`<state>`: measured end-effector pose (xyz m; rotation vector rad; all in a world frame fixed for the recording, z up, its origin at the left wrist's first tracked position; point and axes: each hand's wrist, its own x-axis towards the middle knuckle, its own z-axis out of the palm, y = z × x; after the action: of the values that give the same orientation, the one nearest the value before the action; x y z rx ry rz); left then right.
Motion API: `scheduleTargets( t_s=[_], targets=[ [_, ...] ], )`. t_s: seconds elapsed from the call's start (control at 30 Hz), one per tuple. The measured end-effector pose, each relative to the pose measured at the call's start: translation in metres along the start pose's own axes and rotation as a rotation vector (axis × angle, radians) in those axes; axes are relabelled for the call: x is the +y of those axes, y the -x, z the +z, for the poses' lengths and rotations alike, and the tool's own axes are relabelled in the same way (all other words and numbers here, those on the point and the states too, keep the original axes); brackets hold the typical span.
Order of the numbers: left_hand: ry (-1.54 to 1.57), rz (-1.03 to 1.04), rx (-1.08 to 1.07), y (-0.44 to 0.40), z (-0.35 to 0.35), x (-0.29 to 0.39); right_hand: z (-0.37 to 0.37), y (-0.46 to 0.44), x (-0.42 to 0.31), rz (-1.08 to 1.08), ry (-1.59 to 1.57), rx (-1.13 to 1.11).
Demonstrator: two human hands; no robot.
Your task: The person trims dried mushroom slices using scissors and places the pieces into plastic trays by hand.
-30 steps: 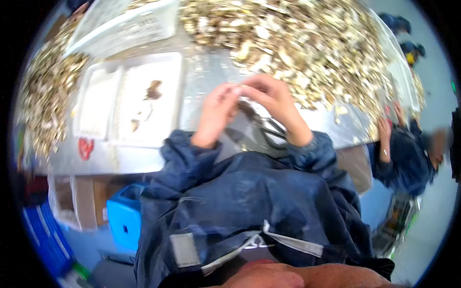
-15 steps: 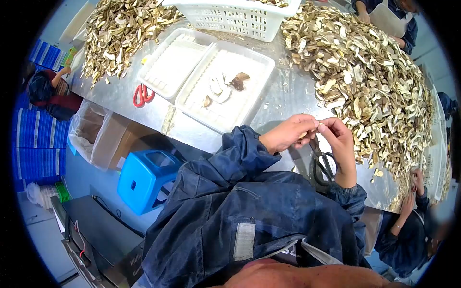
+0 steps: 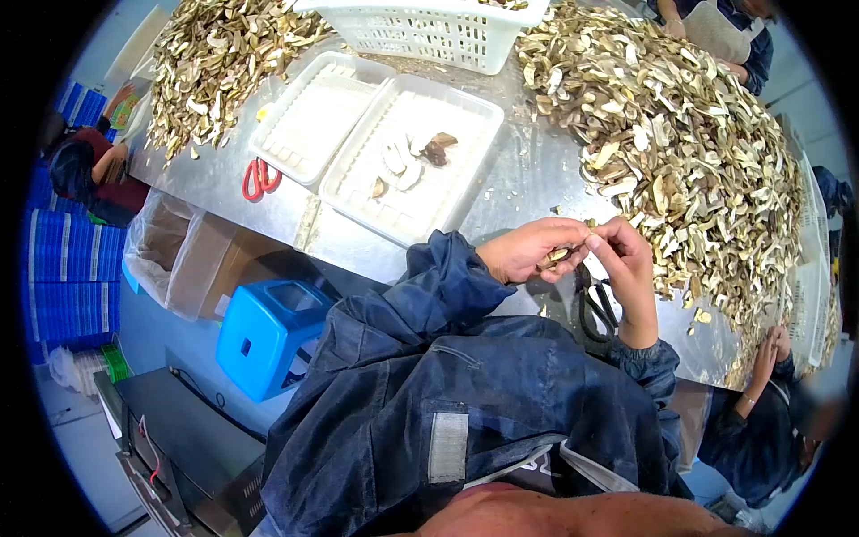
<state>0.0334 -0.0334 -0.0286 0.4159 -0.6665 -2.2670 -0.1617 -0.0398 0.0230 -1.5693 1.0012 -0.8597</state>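
Observation:
Dried mushroom slices (image 3: 557, 257) lie in the fingers of my left hand (image 3: 523, 250), which is closed around them. My right hand (image 3: 633, 279) meets it fingertip to fingertip, pinching at a small piece by the left thumb; most of that piece is hidden. Black-handled scissors (image 3: 594, 315) show just left of my right wrist, partly covered by the hand. Beyond my hands, a white plastic tray (image 3: 479, 134) contains a few pale slices (image 3: 400, 164) and a dark brown piece (image 3: 438, 149). A large heap of dried mushroom slices (image 3: 689, 170) spreads to the right.
Another tray (image 3: 309, 107) stands left of the first, near red-handled scissors (image 3: 261, 179). A white basket (image 3: 429, 36) and a second mushroom heap (image 3: 210, 76) are farther back. A blue stool (image 3: 268, 340) and a lined box (image 3: 179, 251) sit below the table. Other people work around it.
My hands have shifted slightly, and the slices in my left hand show more clearly. The whole view has moved a little. At the far left, a co-worker's hands have changed position.

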Motion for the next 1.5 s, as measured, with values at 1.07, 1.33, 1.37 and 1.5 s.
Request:
scheduleTargets(
  t_s=[1.07, 1.33, 1.37, 1.5],
  targets=[
    [-0.337, 0.067, 0.187, -0.001, 0.007, 0.0, 0.002, 0.005, 0.013, 0.008, -0.07, 0.138],
    [-0.296, 0.138, 0.231, -0.003, 0.002, 0.001, -0.002, 0.023, 0.002, 0.077, 0.143, 0.132],
    [-0.277, 0.161, 0.254, -0.003, 0.002, 0.001, -0.003, 0.03, 0.0, 0.1, 0.24, 0.111],
    [-0.228, 0.255, 0.302, -0.005, -0.001, -0.003, -0.007, 0.06, -0.008, 0.124, 0.613, 0.007]
  ],
)
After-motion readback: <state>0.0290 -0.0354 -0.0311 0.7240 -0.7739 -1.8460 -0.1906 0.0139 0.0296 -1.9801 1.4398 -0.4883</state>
